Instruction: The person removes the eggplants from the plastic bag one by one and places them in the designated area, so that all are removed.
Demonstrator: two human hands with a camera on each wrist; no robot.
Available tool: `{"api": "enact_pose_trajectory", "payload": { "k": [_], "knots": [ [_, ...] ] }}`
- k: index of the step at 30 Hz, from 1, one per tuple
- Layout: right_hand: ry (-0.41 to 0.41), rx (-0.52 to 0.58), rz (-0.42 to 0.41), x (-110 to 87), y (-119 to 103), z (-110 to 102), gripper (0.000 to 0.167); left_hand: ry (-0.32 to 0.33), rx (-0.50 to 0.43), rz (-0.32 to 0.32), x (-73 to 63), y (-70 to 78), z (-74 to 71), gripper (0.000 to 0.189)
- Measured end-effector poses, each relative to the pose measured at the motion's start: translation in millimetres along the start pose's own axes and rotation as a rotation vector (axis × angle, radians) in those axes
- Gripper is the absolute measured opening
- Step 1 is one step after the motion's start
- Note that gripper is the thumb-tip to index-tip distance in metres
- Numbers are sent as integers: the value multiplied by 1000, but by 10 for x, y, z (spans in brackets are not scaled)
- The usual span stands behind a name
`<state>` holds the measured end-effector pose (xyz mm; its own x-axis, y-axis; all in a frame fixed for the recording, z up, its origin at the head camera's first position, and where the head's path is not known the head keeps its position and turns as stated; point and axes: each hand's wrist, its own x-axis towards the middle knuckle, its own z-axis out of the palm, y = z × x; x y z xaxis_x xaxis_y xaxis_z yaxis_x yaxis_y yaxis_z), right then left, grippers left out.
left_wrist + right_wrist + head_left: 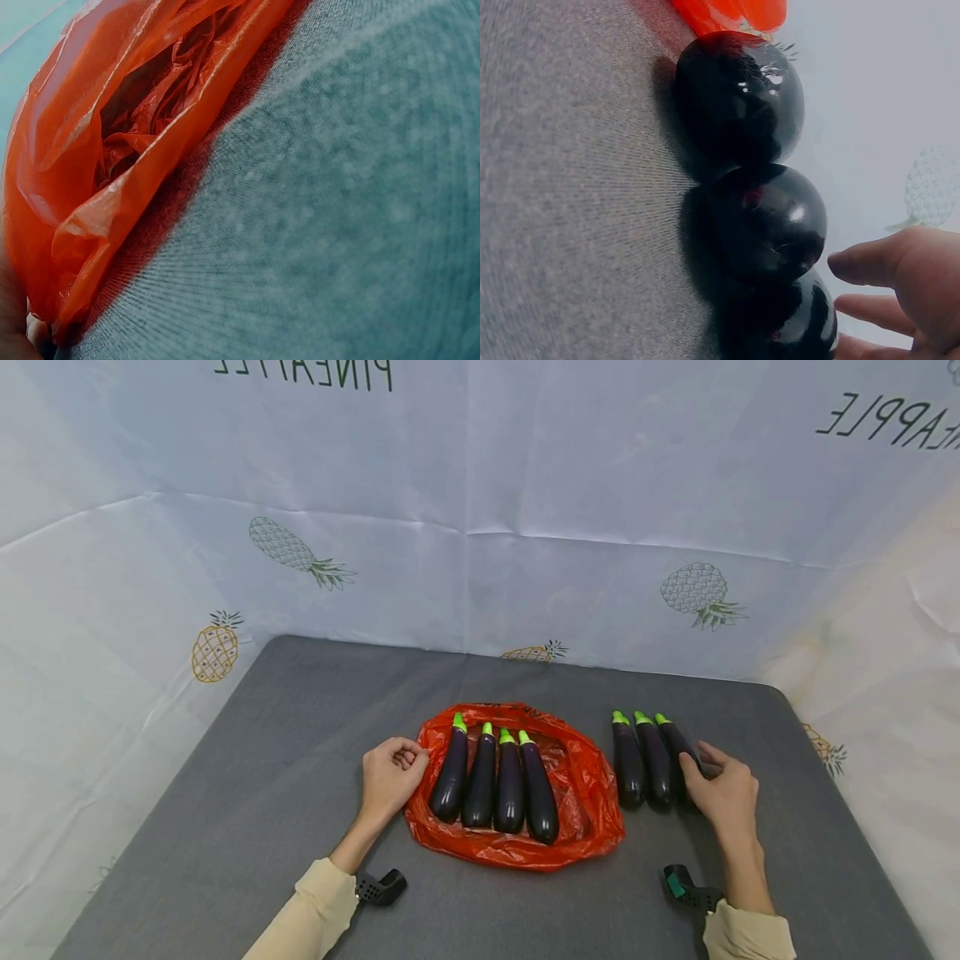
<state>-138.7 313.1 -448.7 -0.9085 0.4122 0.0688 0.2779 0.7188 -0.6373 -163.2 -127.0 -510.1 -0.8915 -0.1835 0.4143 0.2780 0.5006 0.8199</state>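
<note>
A red plastic bag [592,810] lies spread on the table with several dark purple eggplants [480,785] side by side on it, their green stems pointing away from me. At the bag's left edge, my left hand [393,775] pinches the rim. My right hand [727,789] is over the rightmost eggplant [672,739] of a row of three beside the bag. In the right wrist view the thumb [870,260] and fingers are spread fairly straight, fingertips close at that eggplant's upper side. The middle eggplant [654,764] and the left one [628,764] lie alongside.
A grey cloth [300,735] covers the table. Behind and at the sides hangs a white sheet [465,460] printed with pineapples. Black wrist camera mounts [382,887] are strapped to both forearms.
</note>
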Motion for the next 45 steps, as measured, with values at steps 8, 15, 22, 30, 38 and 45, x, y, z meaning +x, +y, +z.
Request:
{"api": "enact_pose_trajectory", "payload": {
  "k": [8, 15, 22, 30, 38, 45],
  "knots": [
    [100, 63, -52, -47, -88, -34, 47, -1, 5, -2, 5, -10, -2, 12],
    [148, 100, -136, -124, -231, -49, 43, 1, -1, 3, 5, -12, -3, 12],
    [139, 145, -177, -221, -367, -1, 42, 4, -4, 11, -5, -24, 0, 13],
    [17, 255, -185, -328, -550, -33, 42, 2, -5, 8, -6, -27, -1, 13],
    [-62, 312, -209, -429, -730, -14, 42, 2, -8, -2, -2, -16, -3, 13],
    [-93, 338, -256, -491, -824, 57, 40, 5, -9, 5, -1, -13, 0, 12]
  ]
}}
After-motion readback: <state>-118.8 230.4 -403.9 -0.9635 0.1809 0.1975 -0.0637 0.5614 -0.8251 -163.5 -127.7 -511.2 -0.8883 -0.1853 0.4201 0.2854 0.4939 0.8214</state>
